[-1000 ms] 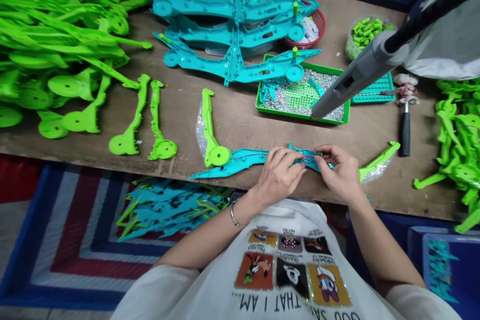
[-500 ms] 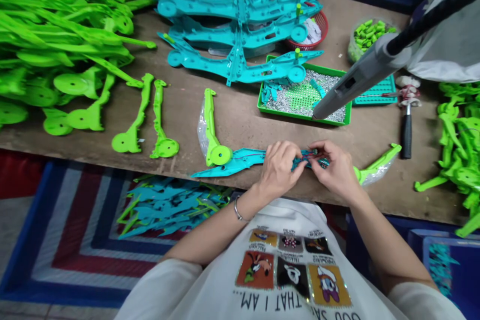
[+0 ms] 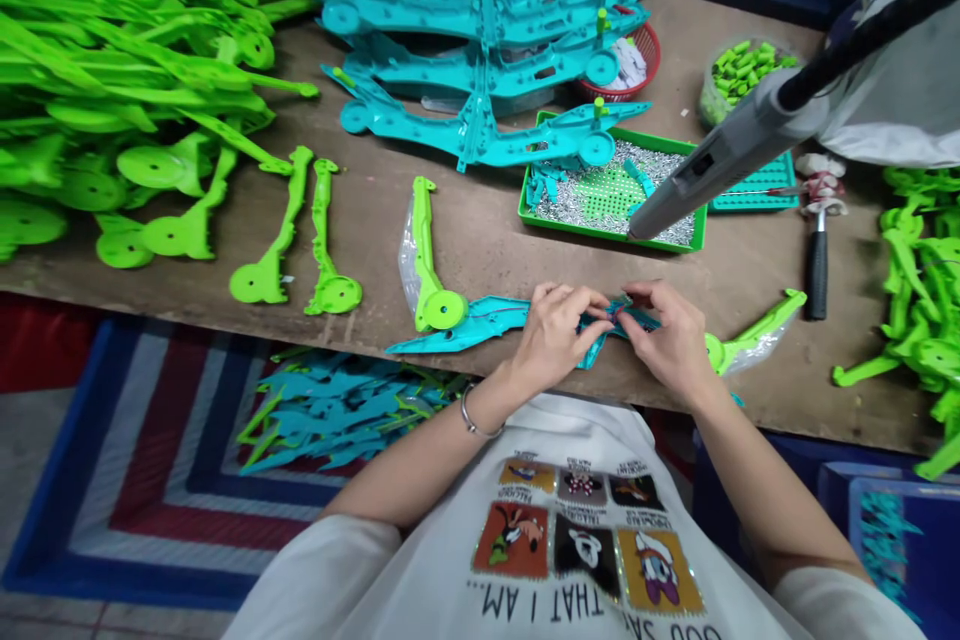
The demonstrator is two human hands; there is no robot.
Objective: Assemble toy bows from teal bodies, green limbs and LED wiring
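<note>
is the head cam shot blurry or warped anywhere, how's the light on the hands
Head view: soft, even light, no hard shadows at the left hand or right hand; the teal plastic part they pinch is sharp; its corners look wide-angle stretched; the grey hanging tool looks slightly soft.

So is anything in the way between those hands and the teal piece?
Nothing visible does. The left hand and the right hand both grip the teal piece at its middle; the grey tool hangs farther back, above the green tray.
</note>
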